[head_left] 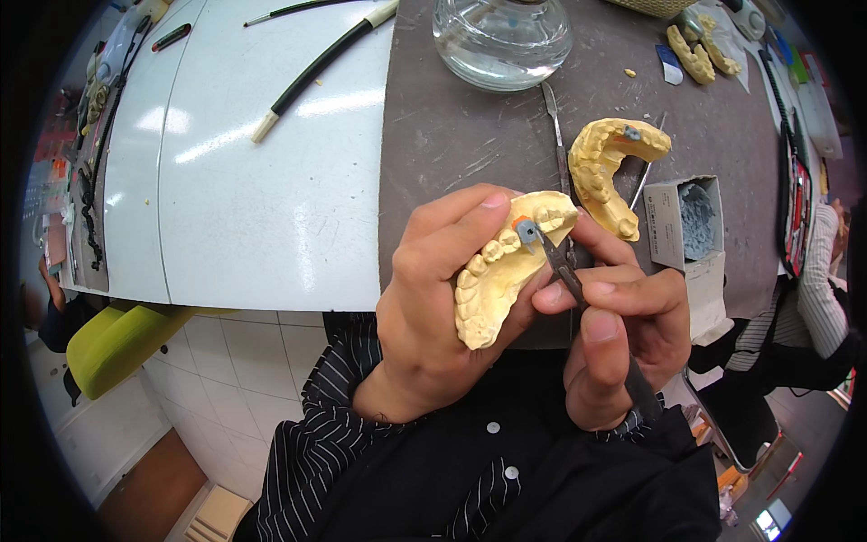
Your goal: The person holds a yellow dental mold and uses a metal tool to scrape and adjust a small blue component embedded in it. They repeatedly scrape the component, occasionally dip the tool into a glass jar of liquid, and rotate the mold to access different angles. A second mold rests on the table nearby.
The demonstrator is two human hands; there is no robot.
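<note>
My left hand is closed around a yellow plaster dental cast, its row of teeth facing up. A small block of blue-grey wax sits among the teeth, with an orange-red patch beside it. Pinched between the thumb and fingers of my right hand is a dark-handled wax carver. Its tip reaches the grey wax; whether it presses in, I cannot tell. Just beyond my hands, on the grey-brown mat, lies a second plaster dental cast, also bearing a bit of grey wax.
An open box of blue-grey wax stands right of my hands. Behind them are a metal spatula and a round glass vessel of clear liquid. More casts lie far right. Another person's striped sleeve shows at the right edge.
</note>
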